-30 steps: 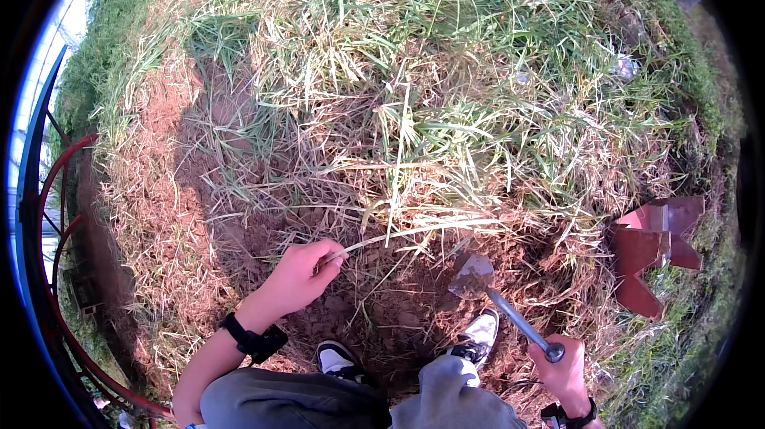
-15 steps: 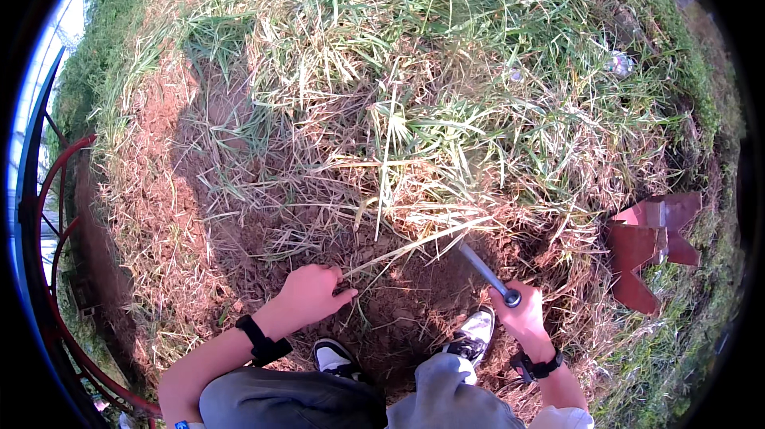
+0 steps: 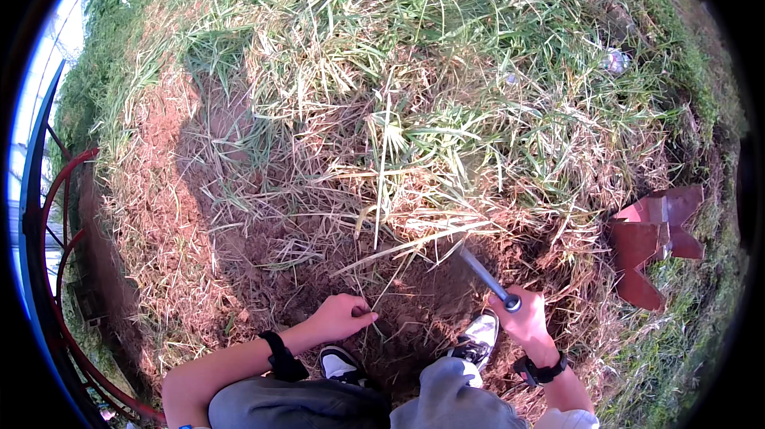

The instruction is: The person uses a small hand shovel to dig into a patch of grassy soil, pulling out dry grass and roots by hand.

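Observation:
My left hand [image 3: 341, 317] hovers low over the bare soil in front of my left shoe, fingers curled in and thumb close to them. Whether a thin stem lies in that pinch is too small to tell. A long dry grass stalk [image 3: 414, 244] lies just beyond it, apart from the hand. On the right, my right hand [image 3: 527, 322] is closed around a hand tool with a grey metal tube handle [image 3: 481, 271]. The tool slants forward and left; its far end reaches the soil and grass, so its head is hidden.
Cut grass [image 3: 319, 126] covers the reddish soil ahead. A brown-red notched metal piece [image 3: 641, 278] stands at the right. Red curved metal bars [image 3: 60, 182] rise at the left edge. My shoes [image 3: 478, 339] are on the soil between my hands. A clear plastic scrap [image 3: 615, 61] lies far right.
My left hand has drawn back toward me and slightly right, away from the end of the long stalk. My right hand and the tool have barely moved.

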`<action>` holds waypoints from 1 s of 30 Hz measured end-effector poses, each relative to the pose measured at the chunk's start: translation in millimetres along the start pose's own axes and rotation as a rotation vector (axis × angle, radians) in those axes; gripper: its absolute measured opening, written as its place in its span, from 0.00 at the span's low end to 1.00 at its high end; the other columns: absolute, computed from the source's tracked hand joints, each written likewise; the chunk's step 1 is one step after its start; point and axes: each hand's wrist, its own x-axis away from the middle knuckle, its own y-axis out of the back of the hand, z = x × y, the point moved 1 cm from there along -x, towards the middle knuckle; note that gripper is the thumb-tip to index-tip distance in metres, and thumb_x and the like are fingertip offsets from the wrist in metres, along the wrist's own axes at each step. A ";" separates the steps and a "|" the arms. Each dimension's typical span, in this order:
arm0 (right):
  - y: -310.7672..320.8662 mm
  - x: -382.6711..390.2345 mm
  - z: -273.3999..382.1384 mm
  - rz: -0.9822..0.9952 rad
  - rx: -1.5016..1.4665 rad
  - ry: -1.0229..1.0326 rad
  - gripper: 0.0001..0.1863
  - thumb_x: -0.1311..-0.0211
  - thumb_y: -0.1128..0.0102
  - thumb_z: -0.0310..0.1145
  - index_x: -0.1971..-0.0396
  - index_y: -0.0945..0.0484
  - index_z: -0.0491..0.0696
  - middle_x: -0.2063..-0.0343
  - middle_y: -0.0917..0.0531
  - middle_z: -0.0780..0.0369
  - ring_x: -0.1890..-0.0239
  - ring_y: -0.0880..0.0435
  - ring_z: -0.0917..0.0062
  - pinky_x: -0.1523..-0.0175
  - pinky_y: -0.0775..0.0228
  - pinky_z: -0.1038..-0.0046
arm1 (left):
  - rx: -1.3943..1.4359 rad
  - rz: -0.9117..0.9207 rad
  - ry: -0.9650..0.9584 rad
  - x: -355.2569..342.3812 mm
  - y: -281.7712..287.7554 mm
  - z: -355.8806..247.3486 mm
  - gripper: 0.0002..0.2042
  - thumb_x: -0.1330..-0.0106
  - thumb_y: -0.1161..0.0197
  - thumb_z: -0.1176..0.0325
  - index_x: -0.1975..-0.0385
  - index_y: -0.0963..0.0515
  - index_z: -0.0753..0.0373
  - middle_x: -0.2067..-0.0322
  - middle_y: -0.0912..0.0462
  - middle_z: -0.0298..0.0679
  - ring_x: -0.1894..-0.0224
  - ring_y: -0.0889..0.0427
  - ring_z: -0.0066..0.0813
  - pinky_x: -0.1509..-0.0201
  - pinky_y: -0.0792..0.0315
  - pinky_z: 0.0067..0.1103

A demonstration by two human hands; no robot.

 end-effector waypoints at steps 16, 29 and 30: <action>54.0 72.0 9.7 0.063 0.159 -0.044 0.16 0.43 0.21 0.36 0.77 0.20 0.42 0.88 0.21 0.61 0.87 0.19 0.76 0.80 0.29 0.70 | 0.421 -0.357 -0.117 113.2 195.1 -51.9 0.11 0.22 0.39 0.67 0.63 0.14 0.66 0.79 0.21 0.30 0.76 0.25 0.14 0.69 0.31 0.17; 31.4 78.8 33.5 0.058 0.098 -0.080 0.17 0.43 0.21 0.34 0.78 0.21 0.41 0.89 0.27 0.63 0.87 0.28 0.81 0.80 0.38 0.71 | -0.536 -0.783 -0.337 24.6 286.9 -225.5 0.36 0.21 0.42 0.44 0.22 0.36 0.61 0.41 0.19 0.50 0.50 0.19 0.28 0.47 0.23 0.27; 34.0 85.4 16.5 0.005 0.121 -0.050 0.17 0.43 0.20 0.35 0.78 0.21 0.41 0.89 0.26 0.64 0.87 0.28 0.82 0.81 0.39 0.71 | -0.636 -0.751 -0.329 -6.9 270.1 -214.1 0.36 0.21 0.42 0.46 0.22 0.37 0.63 0.40 0.19 0.53 0.45 0.16 0.32 0.42 0.21 0.30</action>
